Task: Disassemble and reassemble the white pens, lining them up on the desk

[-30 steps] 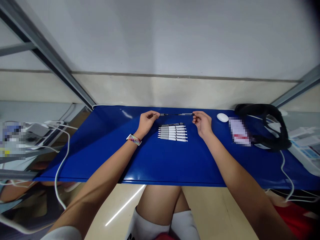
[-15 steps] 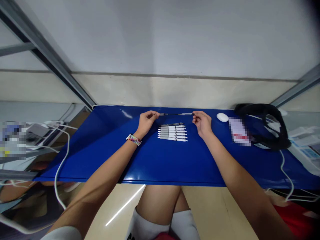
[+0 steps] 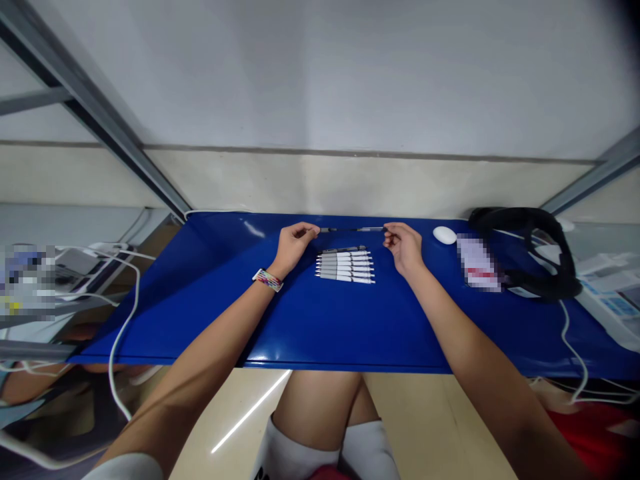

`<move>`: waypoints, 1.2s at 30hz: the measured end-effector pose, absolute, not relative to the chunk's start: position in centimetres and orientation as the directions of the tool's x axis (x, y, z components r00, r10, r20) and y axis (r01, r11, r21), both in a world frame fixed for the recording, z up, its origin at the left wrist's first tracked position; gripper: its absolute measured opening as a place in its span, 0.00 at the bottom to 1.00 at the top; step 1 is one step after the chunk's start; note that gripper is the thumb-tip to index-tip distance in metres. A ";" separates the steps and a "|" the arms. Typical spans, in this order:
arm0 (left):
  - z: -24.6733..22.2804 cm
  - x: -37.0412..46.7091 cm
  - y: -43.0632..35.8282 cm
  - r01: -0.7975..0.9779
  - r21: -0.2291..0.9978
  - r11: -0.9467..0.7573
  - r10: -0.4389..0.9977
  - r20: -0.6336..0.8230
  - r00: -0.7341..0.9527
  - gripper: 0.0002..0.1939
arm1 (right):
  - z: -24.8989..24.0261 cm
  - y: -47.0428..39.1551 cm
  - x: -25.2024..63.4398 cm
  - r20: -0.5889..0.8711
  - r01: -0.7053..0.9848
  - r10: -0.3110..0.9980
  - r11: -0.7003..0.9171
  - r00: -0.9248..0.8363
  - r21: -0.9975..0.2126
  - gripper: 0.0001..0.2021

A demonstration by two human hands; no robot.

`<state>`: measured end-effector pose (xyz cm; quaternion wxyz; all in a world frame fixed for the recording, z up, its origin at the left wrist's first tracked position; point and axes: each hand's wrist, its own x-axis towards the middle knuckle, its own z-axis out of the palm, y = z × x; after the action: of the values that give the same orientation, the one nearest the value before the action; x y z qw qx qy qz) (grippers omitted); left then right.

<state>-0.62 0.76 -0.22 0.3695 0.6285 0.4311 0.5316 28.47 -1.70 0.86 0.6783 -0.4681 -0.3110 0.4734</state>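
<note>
A thin dark pen-like stick (image 3: 353, 229) spans the gap between my two hands, near the back of the blue table (image 3: 330, 333). My left hand (image 3: 297, 244) pinches its left end, and a colourful woven band circles that wrist. At its right end, the fingers of my right hand (image 3: 403, 245) are closed on it. Just below the stick, several white and grey pens (image 3: 345, 267) lie side by side in a row, tips to the left. A black pen (image 3: 345, 250) lies along the top of that row, at a slight tilt.
A white oval object (image 3: 445, 235), a blurred-out packet (image 3: 477, 262) and a black headset-like strap (image 3: 543, 290) lie to the right. White cables (image 3: 136, 293) hang at the left edge. Metal posts (image 3: 125, 143) and a wall (image 3: 320, 180) stand behind.
</note>
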 end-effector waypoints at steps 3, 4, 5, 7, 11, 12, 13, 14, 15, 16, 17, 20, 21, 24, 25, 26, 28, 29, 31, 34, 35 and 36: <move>-0.4 -0.7 0.9 0.148 0.920 -0.363 0.932 0.357 0.069 0.15 | 0.9 -1.7 28.4 -0.023 -0.353 0.935 0.111 0.354 -0.929 0.06; -0.4 -0.7 0.9 0.150 0.919 -0.364 0.931 0.357 0.071 0.15 | 0.9 -1.7 28.4 -0.025 -0.355 0.935 0.110 0.355 -0.928 0.06; -0.4 -0.7 0.9 0.155 0.918 -0.364 0.931 0.357 0.074 0.15 | 0.9 -1.7 28.4 -0.026 -0.356 0.935 0.109 0.354 -0.928 0.06; -0.3 -0.7 0.8 0.165 0.917 -0.363 0.932 0.355 0.080 0.15 | 0.9 -1.8 28.3 -0.022 -0.356 0.936 0.112 0.351 -0.928 0.06; 0.0 -0.6 0.7 0.177 0.918 -0.355 0.935 0.342 0.097 0.15 | 0.9 -1.9 28.2 -0.012 -0.342 0.947 0.104 0.320 -0.934 0.06; 0.0 -0.6 0.6 0.179 0.918 -0.354 0.935 0.340 0.103 0.15 | 0.8 -2.0 28.1 -0.009 -0.337 0.952 0.099 0.305 -0.936 0.06; 0.1 -0.6 0.6 0.181 0.918 -0.353 0.935 0.338 0.109 0.15 | 0.8 -2.0 28.0 -0.006 -0.332 0.958 0.094 0.286 -0.939 0.07; 0.1 -0.5 0.5 0.184 0.918 -0.351 0.935 0.335 0.114 0.15 | 0.8 -2.1 27.9 -0.003 -0.326 0.964 0.087 0.265 -0.941 0.07; 0.1 -0.5 0.5 0.187 0.918 -0.349 0.936 0.332 0.118 0.15 | 0.8 -2.1 27.8 0.001 -0.320 0.970 0.081 0.243 -0.944 0.08; 0.1 -0.5 0.4 0.192 0.918 -0.347 0.937 0.329 0.121 0.15 | 0.8 -2.2 27.7 0.004 -0.313 0.976 0.074 0.220 -0.947 0.09; 0.1 -0.5 0.4 0.199 0.917 -0.347 0.937 0.328 0.124 0.15 | 0.8 -2.2 27.5 0.007 -0.306 0.980 0.068 0.197 -0.950 0.09; 0.1 -0.4 0.3 0.222 0.908 -0.356 0.933 0.334 0.130 0.15 | 0.9 -2.4 27.2 0.026 -0.282 0.990 0.065 0.139 -0.957 0.11; 0.1 -0.4 0.3 0.227 0.906 -0.358 0.933 0.335 0.132 0.14 | 0.9 -2.5 27.1 0.036 -0.274 0.992 0.067 0.119 -0.959 0.12; 0.2 -0.4 0.3 0.236 0.904 -0.355 0.934 0.330 0.138 0.14 | 0.9 -2.7 27.0 0.065 -0.247 0.996 0.078 0.058 -0.966 0.13; 0.2 -0.4 0.2 0.241 0.903 -0.356 0.933 0.330 0.142 0.15 | 0.8 -2.7 26.9 0.074 -0.233 0.997 0.080 0.038 -0.969 0.14; 0.3 -0.4 0.2 0.247 0.900 -0.359 0.932 0.331 0.150 0.16 | 0.8 -2.8 26.9 0.082 -0.218 0.996 0.084 0.020 -0.972 0.14; 0.5 -0.3 0.1 0.256 0.893 -0.370 0.927 0.335 0.170 0.19 | 0.6 -2.8 26.9 0.099 -0.187 0.995 0.095 -0.012 -0.978 0.16; 0.5 -0.3 0.0 0.258 0.890 -0.374 0.925 0.337 0.178 0.20 | 0.6 -2.8 26.8 0.111 -0.176 0.994 0.105 -0.025 -0.979 0.16; 0.7 -0.2 -0.1 0.263 0.887 -0.378 0.923 0.339 0.181 0.24 | 0.5 -2.9 26.8 0.142 -0.164 0.989 0.133 -0.044 -0.977 0.16; 0.7 -0.2 -0.1 0.273 0.892 -0.360 0.930 0.320 0.180 0.32 | 0.6 -3.1 26.7 0.184 -0.149 0.981 0.175 -0.052 -0.973 0.16; 0.7 -0.2 -0.1 0.275 0.894 -0.354 0.932 0.312 0.184 0.35 | 0.7 -3.1 26.6 0.192 -0.142 0.980 0.183 -0.049 -0.973 0.16; 0.7 -0.2 -0.1 0.279 0.894 -0.351 0.933 0.307 0.190 0.36 | 0.8 -3.1 26.6 0.196 -0.137 0.980 0.189 -0.044 -0.972 0.17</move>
<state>-0.15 -0.13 0.72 0.3576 0.6834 0.4433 0.4568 26.59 -3.13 0.77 0.5635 -0.4004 -0.5260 0.4954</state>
